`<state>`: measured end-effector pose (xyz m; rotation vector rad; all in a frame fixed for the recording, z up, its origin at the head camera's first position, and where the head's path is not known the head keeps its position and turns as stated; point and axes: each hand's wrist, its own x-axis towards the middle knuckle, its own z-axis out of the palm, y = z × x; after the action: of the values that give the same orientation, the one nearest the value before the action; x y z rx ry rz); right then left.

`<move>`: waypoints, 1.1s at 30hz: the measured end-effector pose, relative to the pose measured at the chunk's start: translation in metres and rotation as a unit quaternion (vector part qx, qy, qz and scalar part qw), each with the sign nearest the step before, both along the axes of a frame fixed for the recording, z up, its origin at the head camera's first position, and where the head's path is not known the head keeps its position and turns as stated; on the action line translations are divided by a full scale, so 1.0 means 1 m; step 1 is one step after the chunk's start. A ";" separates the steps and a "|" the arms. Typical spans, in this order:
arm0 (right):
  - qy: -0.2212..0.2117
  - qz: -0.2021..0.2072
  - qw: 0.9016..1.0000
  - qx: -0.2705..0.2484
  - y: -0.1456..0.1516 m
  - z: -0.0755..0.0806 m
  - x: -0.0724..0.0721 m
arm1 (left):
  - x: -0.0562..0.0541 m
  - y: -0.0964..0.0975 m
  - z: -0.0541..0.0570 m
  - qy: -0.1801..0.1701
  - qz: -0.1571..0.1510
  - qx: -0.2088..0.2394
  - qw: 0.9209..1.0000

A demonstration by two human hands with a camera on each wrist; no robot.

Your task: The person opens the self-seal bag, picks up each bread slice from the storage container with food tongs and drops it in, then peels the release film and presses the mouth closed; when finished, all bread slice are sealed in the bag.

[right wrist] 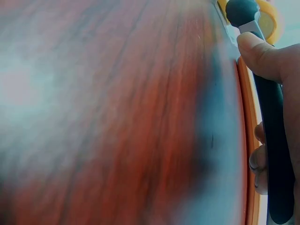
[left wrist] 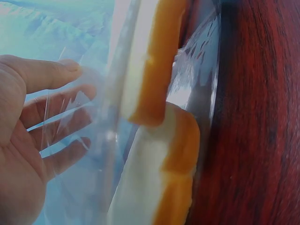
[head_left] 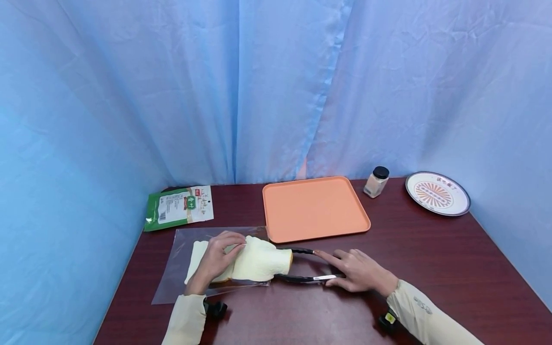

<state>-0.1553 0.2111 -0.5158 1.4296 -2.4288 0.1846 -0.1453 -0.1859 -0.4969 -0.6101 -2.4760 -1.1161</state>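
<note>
Slices of white bread with golden crusts lie partly in a clear plastic bag on the table; in the left wrist view one bread slice overlaps another. My left hand is over the bag, its thumb and forefinger pinching the thin film, which covers the fingers in the left wrist view. My right hand holds a pair of black-handled tongs, thumb on one arm and forefinger along the other. The tongs' arms reach left to either side of the nearer bread, where their tips are hidden.
An orange tray stands just behind the tongs. At the back left lies a green-and-white packet. A jar with a black lid and a patterned plate are at the back right, before blue curtains.
</note>
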 end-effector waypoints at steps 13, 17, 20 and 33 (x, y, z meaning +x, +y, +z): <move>0.009 0.014 1.000 -0.009 -0.019 -0.002 -0.006 | -0.001 0.000 -0.001 0.028 -0.007 0.000 1.000; 0.013 0.022 1.000 -0.009 -0.026 -0.003 -0.009 | -0.001 0.000 -0.001 0.030 -0.007 0.000 1.000; 0.010 0.026 1.000 -0.005 -0.030 -0.005 -0.011 | -0.002 0.000 -0.002 0.032 -0.009 0.003 0.999; 0.001 0.044 0.999 -0.019 -0.048 -0.005 -0.019 | -0.001 0.000 0.001 0.013 -0.010 -0.002 1.000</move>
<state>-0.1744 0.1628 -0.5212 1.5203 -2.3491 0.2469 -0.1465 -0.1863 -0.4958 -0.6472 -2.4557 -1.1029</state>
